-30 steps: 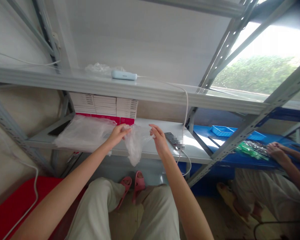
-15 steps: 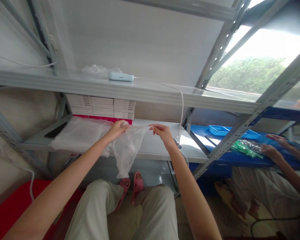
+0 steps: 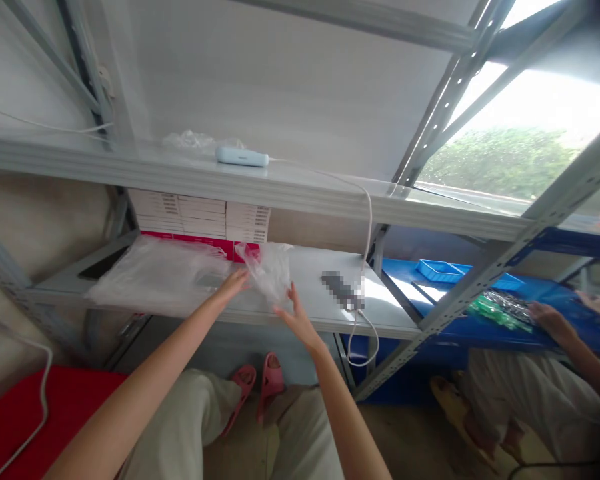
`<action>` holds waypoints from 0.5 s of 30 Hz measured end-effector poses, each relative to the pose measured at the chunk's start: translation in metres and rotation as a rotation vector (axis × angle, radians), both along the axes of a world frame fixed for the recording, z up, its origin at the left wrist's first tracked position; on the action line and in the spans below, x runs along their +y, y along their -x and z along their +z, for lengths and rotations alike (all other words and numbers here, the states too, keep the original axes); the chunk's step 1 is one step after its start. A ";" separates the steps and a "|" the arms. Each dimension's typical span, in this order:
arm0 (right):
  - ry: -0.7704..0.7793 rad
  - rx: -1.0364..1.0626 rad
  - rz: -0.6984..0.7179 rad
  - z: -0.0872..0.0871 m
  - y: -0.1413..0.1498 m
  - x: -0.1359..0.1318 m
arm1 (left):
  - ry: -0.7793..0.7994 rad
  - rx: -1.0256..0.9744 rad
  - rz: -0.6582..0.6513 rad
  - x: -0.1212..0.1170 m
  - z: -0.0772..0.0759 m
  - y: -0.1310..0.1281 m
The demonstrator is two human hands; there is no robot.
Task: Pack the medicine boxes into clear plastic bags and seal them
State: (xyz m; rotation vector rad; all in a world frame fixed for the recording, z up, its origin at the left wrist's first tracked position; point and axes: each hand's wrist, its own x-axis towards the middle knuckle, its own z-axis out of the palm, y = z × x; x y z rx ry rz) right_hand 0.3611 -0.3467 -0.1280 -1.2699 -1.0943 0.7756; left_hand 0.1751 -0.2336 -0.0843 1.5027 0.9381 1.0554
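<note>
A small clear plastic bag (image 3: 270,270) lies crumpled on the grey shelf (image 3: 310,313) between my two hands. The stretched fingers of my left hand (image 3: 233,283) touch the bag's left edge, just right of a flat pile of clear plastic bags (image 3: 157,275). At the shelf's front edge, my right hand (image 3: 293,313) has its fingers spread against the bag's lower side. Neither hand grips anything.
White boxes (image 3: 200,217) are stacked on a red box (image 3: 215,243) behind the bags. A phone (image 3: 343,290) on a white cable lies to the right. Another person's hand (image 3: 550,319) works by green parts (image 3: 497,312) on a blue shelf. Pink slippers (image 3: 260,377) sit below.
Both hands held the small bag stretched and hanging over the shelf edge. Now the bag rests on the shelf, my fingers have let go and lie open against it.
</note>
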 end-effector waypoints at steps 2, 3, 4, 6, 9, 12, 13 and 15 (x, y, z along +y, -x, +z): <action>0.002 -0.094 -0.064 -0.013 0.009 0.010 | 0.104 -0.019 -0.020 -0.007 -0.014 -0.003; 0.009 -0.109 -0.089 -0.015 0.012 0.018 | 0.123 -0.009 -0.003 -0.011 -0.020 -0.006; 0.011 -0.100 -0.098 -0.015 0.014 0.027 | 0.115 0.016 0.027 -0.016 -0.025 -0.010; -0.012 -0.049 -0.065 -0.010 0.016 0.043 | 0.064 0.072 0.088 -0.026 -0.033 -0.016; -0.084 0.014 0.038 0.004 0.014 0.052 | 0.010 0.106 0.118 -0.038 -0.041 -0.021; -0.105 0.059 0.172 0.017 0.011 0.043 | -0.007 0.102 0.108 -0.040 -0.043 -0.020; -0.096 0.078 0.206 0.020 0.010 0.037 | -0.019 0.098 0.100 -0.039 -0.042 -0.019; -0.070 0.132 0.250 0.024 0.008 0.027 | -0.033 0.096 0.091 -0.036 -0.041 -0.015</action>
